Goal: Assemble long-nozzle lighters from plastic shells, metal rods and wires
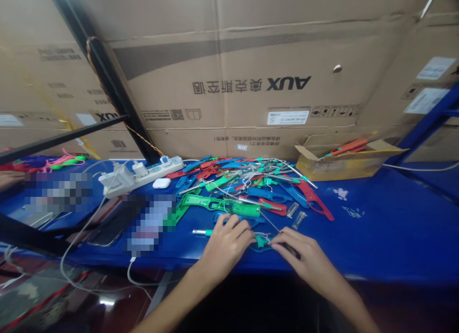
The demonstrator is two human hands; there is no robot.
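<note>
Left hand (231, 240): fingers curled over and grasping lighter assembly (261, 242), low over blue tabletop (362, 247); metal tip (199, 232) out at 9 o'clock, green end at 3. Right hand (299, 251): thumb and fingertips brought together at the green end; cannot tell what is pinched. Outward: two clear cylinders (298, 220) at 12 from right hand, heaped lighter parts (229, 177) at 11, open carton (344, 168) at 1. From left hand: phone (152, 225) at 9, power strip (159, 169) at 10.
</note>
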